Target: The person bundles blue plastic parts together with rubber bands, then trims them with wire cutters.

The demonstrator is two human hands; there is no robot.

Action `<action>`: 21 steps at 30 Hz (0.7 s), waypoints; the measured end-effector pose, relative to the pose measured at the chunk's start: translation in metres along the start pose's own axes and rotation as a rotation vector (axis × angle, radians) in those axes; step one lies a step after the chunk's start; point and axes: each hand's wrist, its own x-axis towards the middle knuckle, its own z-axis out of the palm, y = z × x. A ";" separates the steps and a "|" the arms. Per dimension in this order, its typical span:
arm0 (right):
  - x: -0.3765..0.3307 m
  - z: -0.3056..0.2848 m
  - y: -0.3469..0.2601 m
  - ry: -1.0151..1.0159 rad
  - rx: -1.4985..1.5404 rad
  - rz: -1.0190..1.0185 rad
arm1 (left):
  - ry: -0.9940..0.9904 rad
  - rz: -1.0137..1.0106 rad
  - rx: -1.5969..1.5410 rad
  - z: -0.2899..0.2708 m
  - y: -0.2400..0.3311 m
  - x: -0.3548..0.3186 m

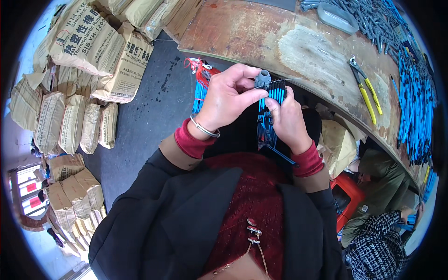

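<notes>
Just off the table's front edge, my left hand (229,95) is closed, thumb and fingers pinched beside a grey ribbed plastic fitting (263,78) with a round open top. A thin wire (295,79) runs from there to the right, across the black tips of several blue sticks (277,93). My right hand (290,116) is wrapped round this bundle of sticks and holds it upright, its thumb near the left fingertips. The bundle's lower ends hang above my lap, and one stick (280,154) slants out to the right. What lies inside the left fingers is partly hidden.
On the worn wooden table (242,32) lie yellow-handled pliers (366,88), a clear plastic tray (337,18), piled grey fittings (382,28) and blue sticks (415,107). A red-topped bundle (201,77) is left of my hands. Paper sacks (84,42) stand left; a co-worker's sleeve (378,242) shows lower right.
</notes>
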 end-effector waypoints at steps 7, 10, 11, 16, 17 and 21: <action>0.002 0.002 0.000 0.029 -0.020 -0.040 | 0.175 0.173 0.178 0.011 -0.012 0.000; 0.001 0.003 -0.001 0.071 -0.010 -0.073 | 0.206 0.127 0.051 0.013 -0.009 0.000; 0.001 0.002 -0.002 0.056 0.012 -0.050 | 0.203 0.127 0.052 0.012 -0.009 0.000; 0.004 0.003 -0.005 0.055 0.031 0.021 | 0.183 0.163 0.274 0.014 -0.005 -0.005; 0.004 0.004 -0.004 0.068 0.017 0.033 | 0.219 0.181 0.367 0.018 -0.004 -0.007; 0.001 0.000 0.003 0.055 0.078 -0.060 | 0.180 0.115 0.247 0.015 -0.004 -0.006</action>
